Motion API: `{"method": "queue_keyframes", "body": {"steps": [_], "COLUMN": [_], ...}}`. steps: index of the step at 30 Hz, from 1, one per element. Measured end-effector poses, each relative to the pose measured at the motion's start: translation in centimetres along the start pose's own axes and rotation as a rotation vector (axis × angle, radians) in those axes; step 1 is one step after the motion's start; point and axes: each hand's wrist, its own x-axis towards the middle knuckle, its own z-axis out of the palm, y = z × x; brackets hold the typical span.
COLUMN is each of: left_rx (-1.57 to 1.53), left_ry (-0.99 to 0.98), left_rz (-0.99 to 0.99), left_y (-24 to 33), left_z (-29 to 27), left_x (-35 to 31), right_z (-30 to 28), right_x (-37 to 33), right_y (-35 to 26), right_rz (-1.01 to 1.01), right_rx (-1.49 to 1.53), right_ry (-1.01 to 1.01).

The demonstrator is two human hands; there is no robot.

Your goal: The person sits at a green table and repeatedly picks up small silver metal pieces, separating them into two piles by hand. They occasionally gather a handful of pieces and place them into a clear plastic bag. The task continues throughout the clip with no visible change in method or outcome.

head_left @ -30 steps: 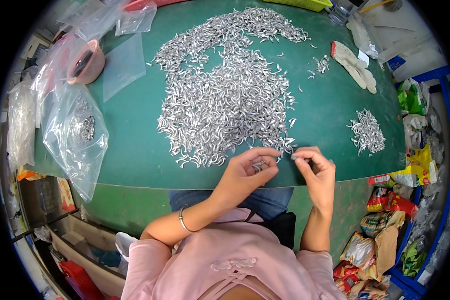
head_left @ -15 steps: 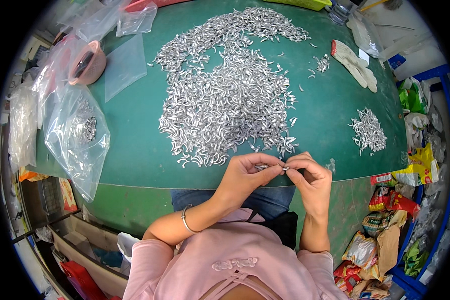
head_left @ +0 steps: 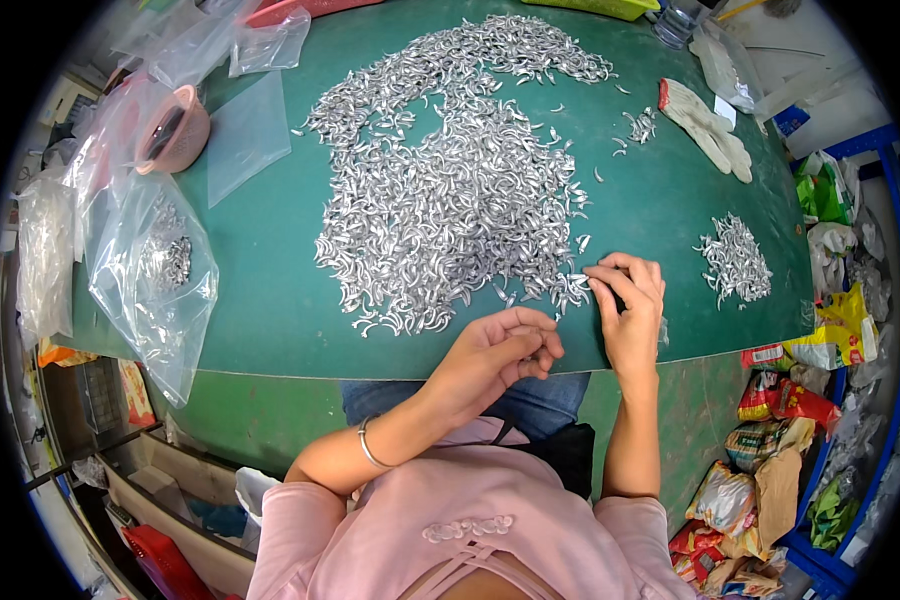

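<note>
A big heap of small curved silver metal pieces (head_left: 450, 190) covers the middle of the green table (head_left: 270, 300). My right hand (head_left: 632, 310) rests at the heap's near right edge, fingers bent down with the tips touching loose pieces. Closer to me at the table's front edge, my left hand (head_left: 495, 352) is curled with fingers folded against the thumb; whatever lies inside is hidden. A bracelet sits on my left wrist. The two hands are apart.
A small separate pile of silver pieces (head_left: 735, 260) lies to the right. White work gloves (head_left: 705, 125) lie at the back right. Clear plastic bags (head_left: 155, 270), some with pieces inside, and a pink bowl (head_left: 175, 130) sit at the left. Snack wrappers and bags fill the floor at the right.
My hands were pinched together over a piece at the heap's edge. Now they have parted: the left drew back toward me and the right moved to the heap's right edge.
</note>
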Motion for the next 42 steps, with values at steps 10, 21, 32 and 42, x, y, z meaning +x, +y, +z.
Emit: {"method": "queue_keyframes", "body": {"steps": [10,21,32,42], "left_rx": [0.092,0.125,0.431,0.102], "left_ry": [0.037,0.083,0.147,0.073], "left_rz": [0.011,0.019,0.172,0.020], "left_y": [0.3,0.4,0.2,0.3], "left_z": [0.2,0.4,1.1,1.0], "left_x": [-0.2,-0.3,-0.2,-0.3], "right_z": [-0.3,-0.7,-1.8,-2.3], "right_x": [0.0,-1.0,-2.9,-2.9], "right_y": [-0.2,0.2,-3.2,-4.0], "right_rz": [-0.052,-0.037,0.359,0.426], "right_rx": [-0.035,-0.095,0.932,1.149], "right_ry": [-0.035,-0.024,-0.265,-0.264]}}
